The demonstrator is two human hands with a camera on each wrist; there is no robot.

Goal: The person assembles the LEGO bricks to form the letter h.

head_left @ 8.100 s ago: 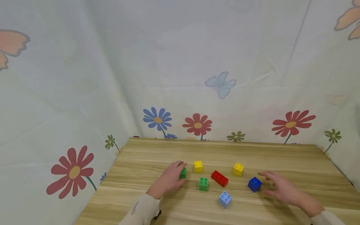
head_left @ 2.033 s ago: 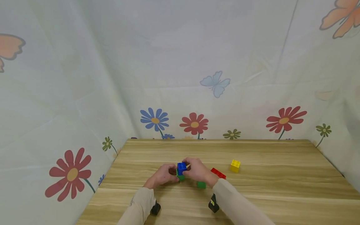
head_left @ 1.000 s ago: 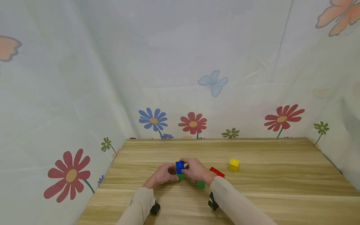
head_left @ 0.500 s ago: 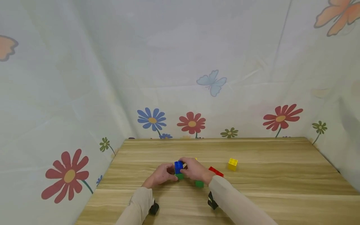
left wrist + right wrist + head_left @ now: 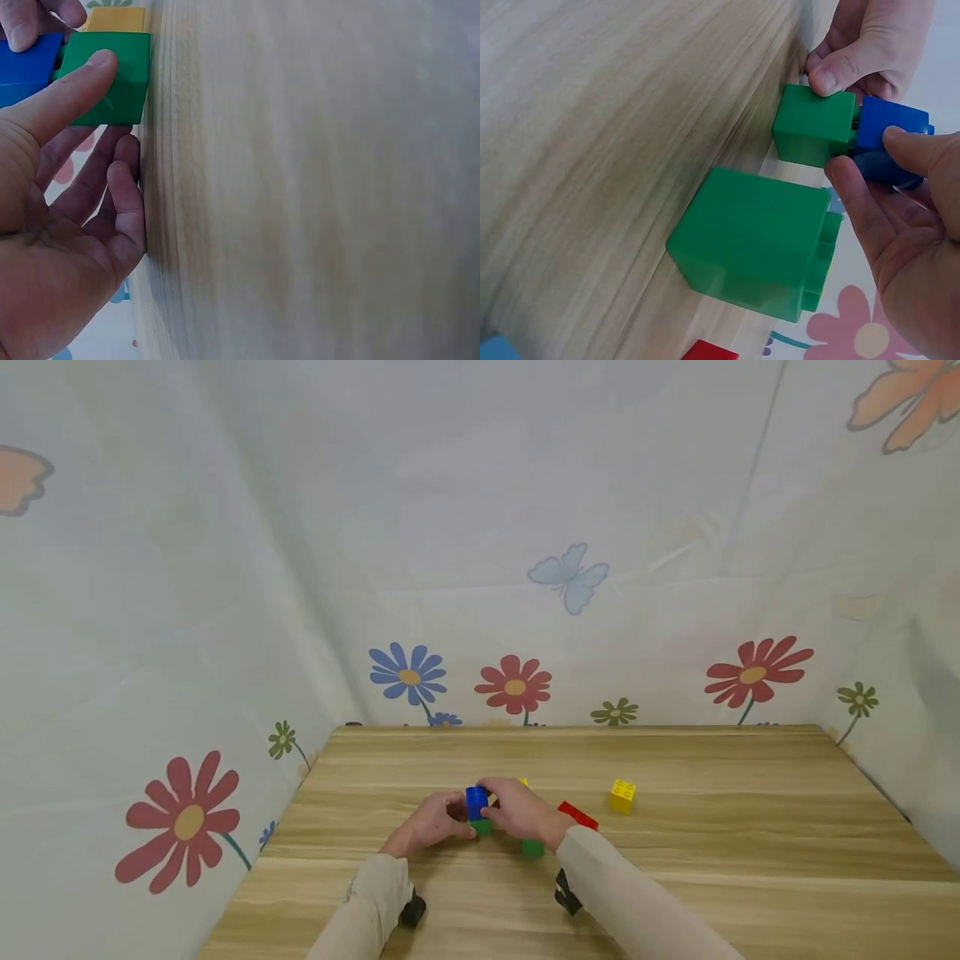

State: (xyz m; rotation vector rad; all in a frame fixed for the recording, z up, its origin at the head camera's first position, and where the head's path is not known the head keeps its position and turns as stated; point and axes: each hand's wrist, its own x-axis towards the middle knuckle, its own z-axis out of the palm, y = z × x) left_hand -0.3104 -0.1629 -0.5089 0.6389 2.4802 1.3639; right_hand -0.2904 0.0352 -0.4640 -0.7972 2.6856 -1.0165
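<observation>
Wooden table [image 5: 735,835]; blue brick [image 5: 887,124] between right fingers [image 5: 862,204].

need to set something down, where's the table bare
Bare tabletop lies right of the rightmost yellow brick and left of the left hand. Crowded around the right hand: blue brick above a green brick, another green brick, red brick.

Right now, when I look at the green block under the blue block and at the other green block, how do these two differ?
The covered green block has the blue block over its studs; the free green block has bare studs. The left hand holds the covered green block, while no hand touches the free green block. Both are green, with studs facing up.
</observation>
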